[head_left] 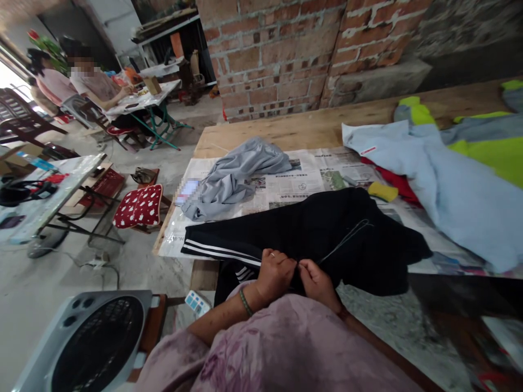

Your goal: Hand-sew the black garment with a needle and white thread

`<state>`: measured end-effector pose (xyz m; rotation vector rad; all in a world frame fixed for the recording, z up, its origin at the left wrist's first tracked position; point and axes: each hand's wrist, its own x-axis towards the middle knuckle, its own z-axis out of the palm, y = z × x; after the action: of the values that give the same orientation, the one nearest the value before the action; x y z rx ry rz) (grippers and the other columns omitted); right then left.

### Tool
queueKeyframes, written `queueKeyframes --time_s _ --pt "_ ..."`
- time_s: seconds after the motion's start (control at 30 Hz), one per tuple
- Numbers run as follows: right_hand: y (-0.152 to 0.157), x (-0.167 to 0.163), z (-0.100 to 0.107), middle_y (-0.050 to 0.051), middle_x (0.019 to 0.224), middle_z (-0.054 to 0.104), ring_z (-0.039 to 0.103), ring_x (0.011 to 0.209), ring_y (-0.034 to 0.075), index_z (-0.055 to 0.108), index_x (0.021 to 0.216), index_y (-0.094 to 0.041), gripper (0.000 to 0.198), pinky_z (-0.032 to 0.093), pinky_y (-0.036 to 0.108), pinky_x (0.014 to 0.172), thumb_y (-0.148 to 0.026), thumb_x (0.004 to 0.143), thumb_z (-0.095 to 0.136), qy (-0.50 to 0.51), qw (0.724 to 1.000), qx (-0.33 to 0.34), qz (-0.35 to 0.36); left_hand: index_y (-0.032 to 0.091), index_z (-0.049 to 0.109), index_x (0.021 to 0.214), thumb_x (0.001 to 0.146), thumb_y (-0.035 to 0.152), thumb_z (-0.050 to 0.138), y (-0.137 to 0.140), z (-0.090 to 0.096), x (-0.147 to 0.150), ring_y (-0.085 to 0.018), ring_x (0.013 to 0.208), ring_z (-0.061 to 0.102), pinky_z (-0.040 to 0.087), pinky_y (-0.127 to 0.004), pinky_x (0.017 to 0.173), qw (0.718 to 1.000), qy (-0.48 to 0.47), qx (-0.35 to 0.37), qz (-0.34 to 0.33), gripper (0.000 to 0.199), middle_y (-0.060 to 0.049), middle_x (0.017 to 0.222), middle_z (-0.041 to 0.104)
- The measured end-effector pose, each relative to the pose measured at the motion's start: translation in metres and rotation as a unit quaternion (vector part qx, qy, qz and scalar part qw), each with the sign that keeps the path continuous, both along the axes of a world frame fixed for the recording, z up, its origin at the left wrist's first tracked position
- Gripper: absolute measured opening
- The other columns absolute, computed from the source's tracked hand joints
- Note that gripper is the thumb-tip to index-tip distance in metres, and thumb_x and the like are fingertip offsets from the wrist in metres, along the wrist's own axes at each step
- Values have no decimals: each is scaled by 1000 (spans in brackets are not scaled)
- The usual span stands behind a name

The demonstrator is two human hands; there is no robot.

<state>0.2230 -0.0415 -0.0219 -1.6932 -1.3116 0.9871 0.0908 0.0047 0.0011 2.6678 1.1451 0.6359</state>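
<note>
Black trousers (310,223) with white side stripes lie across the near edge of the table, partly hanging over it. My left hand (275,272) is closed on the fabric close to the striped seam. Fingertips nearly touching it, my right hand (316,279) is pinched at the same fold; whether a needle sits between the fingers is too small to see. A pale loop of thread (347,238) runs over the black cloth from near my right hand. Beyond the trousers lies a crumpled grey garment (245,169).
Newspaper (302,182) covers part of the wooden table (261,130). To the right are a light blue cloth (453,185), a yellow sponge (383,191) and yellow-green garments (490,147). A fan (102,343) stands at lower left. Other people sit at a far table (163,92).
</note>
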Motion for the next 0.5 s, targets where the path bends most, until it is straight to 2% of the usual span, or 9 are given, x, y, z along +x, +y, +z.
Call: queueKeyframes --time_s 0.17,0.3,0.5 --pt "-2 2 3 2 64 58 49 55 11 58 82 -16 34 39 20 51 -44 81 39 7 999 -10 36 18 63 76 82 17 50 3 -5 2 -14 69 54 35 -30 70 995 -65 -32 69 14 -2 68 61" --pt "-4 4 2 -1 54 51 44 50 10 54 72 -18 33 36 19 47 -44 82 36 -15 999 -15 41 18 63 77 81 17 51 3 -7 2 -14 69 55 35 -30 70 995 -74 -31 66 12 -2 68 61" --pt "-5 3 0 0 59 53 46 53 10 51 70 -18 31 37 19 49 -43 82 36 -14 999 18 37 18 63 77 82 18 50 0 -5 1 -14 69 53 34 -31 71 997 -54 -14 45 14 -2 66 59"
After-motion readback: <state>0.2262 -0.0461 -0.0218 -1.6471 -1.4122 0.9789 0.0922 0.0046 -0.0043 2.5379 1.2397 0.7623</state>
